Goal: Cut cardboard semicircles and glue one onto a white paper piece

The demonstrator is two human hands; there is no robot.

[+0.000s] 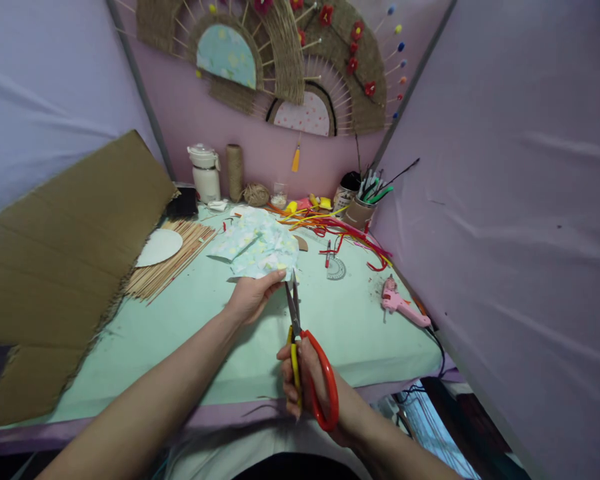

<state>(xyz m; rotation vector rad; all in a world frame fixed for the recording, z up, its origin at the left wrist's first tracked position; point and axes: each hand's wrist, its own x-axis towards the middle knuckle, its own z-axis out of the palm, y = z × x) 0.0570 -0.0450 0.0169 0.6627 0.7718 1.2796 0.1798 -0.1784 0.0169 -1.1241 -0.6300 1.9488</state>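
Nearest, the right hand (pixel 307 383) has its grip closed through the scissors (pixel 296 327). Just beyond the blades, the left hand (pixel 253 297) pinches the floral sheet (pixel 260 250) at its near edge. It looks light, limp and easily torn, so it is best held close beside the blades.

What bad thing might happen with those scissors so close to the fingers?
The scissors in the right hand point at the flowery sheet beside the left hand, so a snip might nick a finger. The sheet is crumpled, so the cut may wander. The glue gun lies near the table edge; a bump might knock it off.
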